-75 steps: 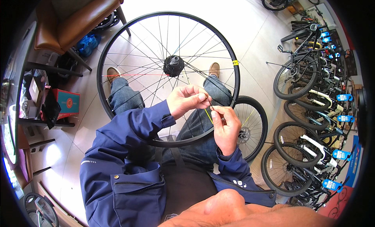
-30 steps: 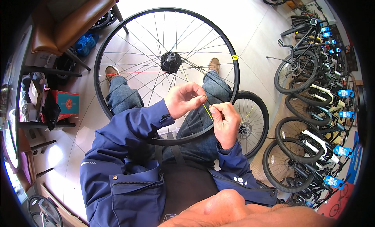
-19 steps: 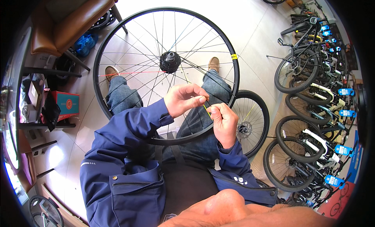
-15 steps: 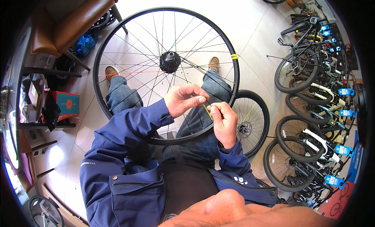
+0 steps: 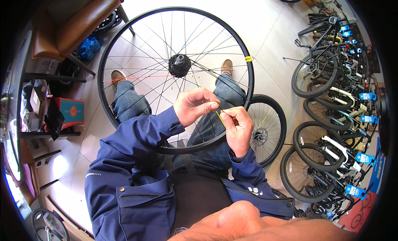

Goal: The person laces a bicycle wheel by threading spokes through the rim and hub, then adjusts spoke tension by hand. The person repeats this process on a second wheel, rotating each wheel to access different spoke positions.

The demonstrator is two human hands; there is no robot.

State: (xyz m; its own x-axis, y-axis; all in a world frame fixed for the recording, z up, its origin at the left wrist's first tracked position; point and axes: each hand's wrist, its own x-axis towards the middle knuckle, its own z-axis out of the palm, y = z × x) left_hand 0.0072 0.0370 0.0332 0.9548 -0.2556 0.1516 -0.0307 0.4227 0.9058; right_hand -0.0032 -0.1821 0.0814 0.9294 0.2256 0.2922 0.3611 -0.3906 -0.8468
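Observation:
A large spoked bicycle wheel (image 5: 176, 9) without a tyre lies across my lap, its black hub (image 5: 179, 66) facing up. Among its dark spokes are a red spoke (image 5: 141, 78) on the left, a blue one toward the top and a yellow spoke (image 5: 221, 119) at lower right. Over that yellow spoke, my left hand (image 5: 195, 106) is closed in a pinch of thumb and forefinger. Just beside it my right hand (image 5: 238, 130) pinches too, fingertips nearly touching the left's. What the fingertips hold is too small and covered to make out.
A second wheel with a tyre (image 5: 284, 127) stands by my right leg. Farther right is a row of bicycles (image 5: 315, 75) with blue tags. At left are a brown chair (image 5: 78, 25), a blue plastic bag (image 5: 90, 46) and a red and teal box (image 5: 71, 111).
Both hands keep their pinches over the yellow spoke. The right thumb and fingers have shifted slightly toward the left hand. The wheel has barely moved.

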